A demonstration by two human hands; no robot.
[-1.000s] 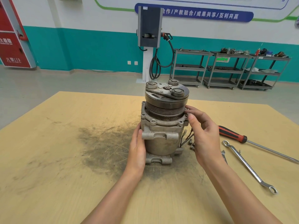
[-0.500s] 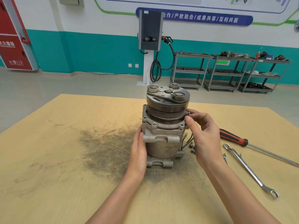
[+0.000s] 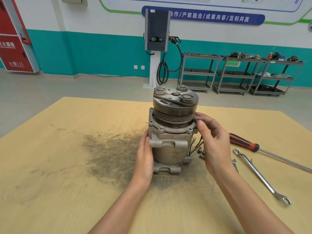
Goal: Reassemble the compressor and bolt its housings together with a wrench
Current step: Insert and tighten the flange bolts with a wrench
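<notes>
The grimy grey compressor stands upright at the counter's middle, dark grooved pulley on top. A chrome wrench lies flat to its right, loose bolts between them.

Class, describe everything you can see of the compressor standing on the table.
The compressor stands upright on the scuffed wooden table. Its body is dull grey cast metal with bolt lugs and a footed base. On top sits a dark grooved pulley capped by a clutch plate with three round discs. The left hand rests flat against its left side; the right hand pinches something small, probably a bolt, at the upper right flange. Thin wires hang at its right.
</notes>
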